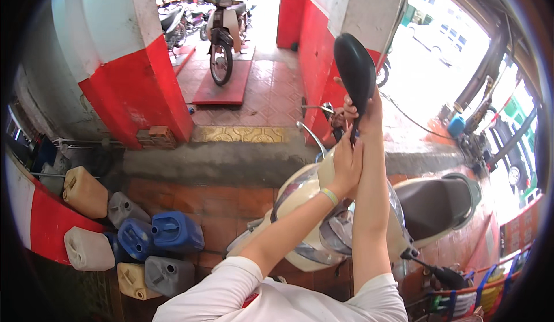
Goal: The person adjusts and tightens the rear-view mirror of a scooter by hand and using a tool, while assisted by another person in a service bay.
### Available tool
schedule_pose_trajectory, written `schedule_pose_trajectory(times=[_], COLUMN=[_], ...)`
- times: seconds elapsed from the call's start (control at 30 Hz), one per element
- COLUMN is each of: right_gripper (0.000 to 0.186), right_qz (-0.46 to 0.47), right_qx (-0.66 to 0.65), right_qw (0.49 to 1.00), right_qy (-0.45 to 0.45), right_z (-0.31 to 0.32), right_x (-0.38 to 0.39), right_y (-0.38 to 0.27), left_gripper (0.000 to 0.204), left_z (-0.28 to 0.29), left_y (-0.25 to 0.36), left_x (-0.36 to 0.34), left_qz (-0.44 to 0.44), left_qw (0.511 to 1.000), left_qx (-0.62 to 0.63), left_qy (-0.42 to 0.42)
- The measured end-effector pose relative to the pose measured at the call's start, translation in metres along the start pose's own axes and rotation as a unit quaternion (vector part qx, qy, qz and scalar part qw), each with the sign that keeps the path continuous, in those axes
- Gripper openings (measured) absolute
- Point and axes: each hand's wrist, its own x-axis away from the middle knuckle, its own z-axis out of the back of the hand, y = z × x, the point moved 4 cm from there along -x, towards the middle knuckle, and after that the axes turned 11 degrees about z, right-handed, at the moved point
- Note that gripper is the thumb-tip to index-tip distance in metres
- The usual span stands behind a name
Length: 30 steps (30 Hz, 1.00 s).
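You are stretching both arms forward over the cream scooter. Your right hand is closing around the stem of the black mirror, holding it upright above the handlebar. Your left hand is gripping the stem just below. Plastic jugs are standing capped along the floor's left edge, contents hidden.

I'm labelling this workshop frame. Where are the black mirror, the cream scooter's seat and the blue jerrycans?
black mirror (354,71), head view, on the back of its housing.
seat (430,203), head view, on the dark cushion's middle.
blue jerrycans (176,231), head view, on the larger can's side.
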Motion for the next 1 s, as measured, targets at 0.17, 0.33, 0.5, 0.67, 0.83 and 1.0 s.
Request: schedule_pose_trajectory(times=[0.17,0.33,0.5,0.67,0.83,1.0], right_gripper=[0.063,0.062,0.062,0.063,0.064,0.063], right_qz=[-0.050,-0.013,-0.004,-0.004,0.007,0.010], right_qx=[-0.132,-0.109,-0.092,-0.056,-0.056,-0.058], right_qw=[0.982,0.987,0.990,0.995,0.997,0.997], right_qy=[-0.125,-0.116,-0.106,-0.079,-0.057,-0.040], right_z=[0.008,0.015,0.013,0.011,0.010,0.008], right_x=[-0.008,-0.005,-0.006,-0.007,-0.003,-0.002], right_y=[0.002,0.004,0.000,0.002,0.000,0.002], left_gripper=[0.027,0.021,0.028,0.030,0.027,0.028], left_z=[0.001,0.024,0.035,0.032,0.029,0.033], left_y=[-0.014,-0.007,-0.018,-0.017,-0.018,-0.023], left_x=[-0.005,0.004,0.000,0.001,0.007,0.003], left_qz=[0.129,-0.153,-0.055,0.013,-0.012,-0.002], left_qw=[0.990,0.971,0.989,0.995,0.992,0.995], left_qx=[0.030,-0.184,-0.120,-0.096,-0.123,-0.096], left_qy=[-0.036,0.000,-0.070,-0.027,0.038,0.018])
